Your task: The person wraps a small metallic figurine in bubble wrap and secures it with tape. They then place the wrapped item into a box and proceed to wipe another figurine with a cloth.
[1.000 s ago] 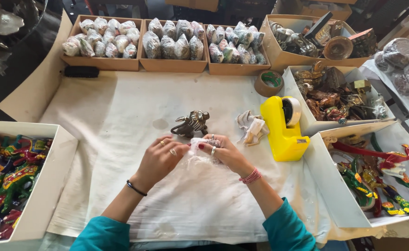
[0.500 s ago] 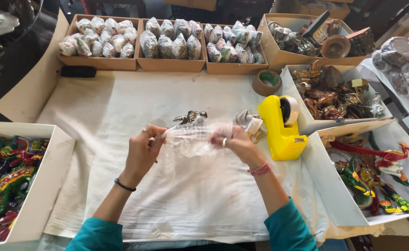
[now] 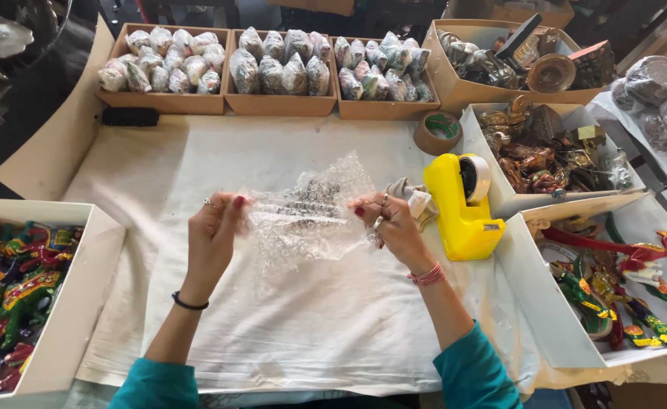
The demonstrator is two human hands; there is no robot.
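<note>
Bubble wrap [image 3: 303, 216] stretched between pinching left [image 3: 214, 235] and right hands [image 3: 390, 223].

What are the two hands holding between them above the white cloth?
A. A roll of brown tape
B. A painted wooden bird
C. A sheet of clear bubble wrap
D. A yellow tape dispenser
C: the left hand and right hand each pinch an edge of the sheet of clear bubble wrap, stretched between them; the yellow tape dispenser stands untouched beside the right hand.

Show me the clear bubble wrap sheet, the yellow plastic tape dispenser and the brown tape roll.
clear bubble wrap sheet [image 3: 303, 216], head view, middle of the stretched sheet
yellow plastic tape dispenser [image 3: 458, 220], head view, its yellow body
brown tape roll [image 3: 437, 134], head view, its outer rim
</note>
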